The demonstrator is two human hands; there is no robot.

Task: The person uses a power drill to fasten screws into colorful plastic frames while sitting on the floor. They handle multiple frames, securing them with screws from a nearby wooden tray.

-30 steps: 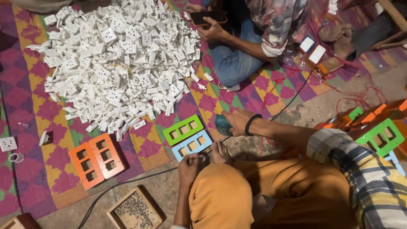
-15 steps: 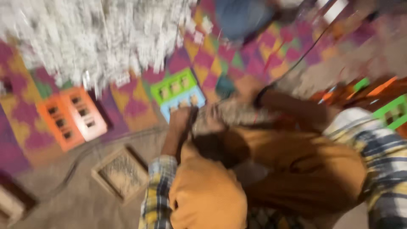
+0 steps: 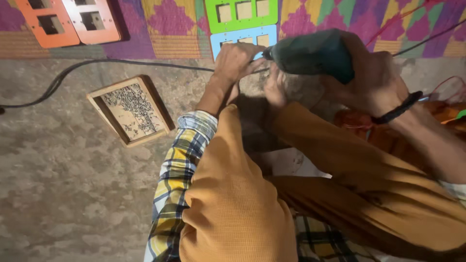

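Note:
My right hand (image 3: 374,82) grips a teal electric drill (image 3: 313,52), its nose pointing left toward my left hand (image 3: 238,60). The fingers of that hand pinch at the drill's tip, right over the near edge of a light blue switch plate (image 3: 242,39). What sits between the fingers is too small to make out. A green switch plate (image 3: 240,10) lies just beyond the blue one. My orange-trousered knees (image 3: 233,204) fill the lower part of the view.
A shallow wooden tray of small dark screws (image 3: 131,109) lies on the concrete floor at left. A black cable (image 3: 97,65) runs along the edge of a patterned mat (image 3: 165,29). Orange switch plates (image 3: 68,22) lie at top left. Red wires (image 3: 444,85) at right.
The view has dropped closer to my hands; the pile of white parts and the other person are out of frame. My right hand has brought the drill up to my left hand.

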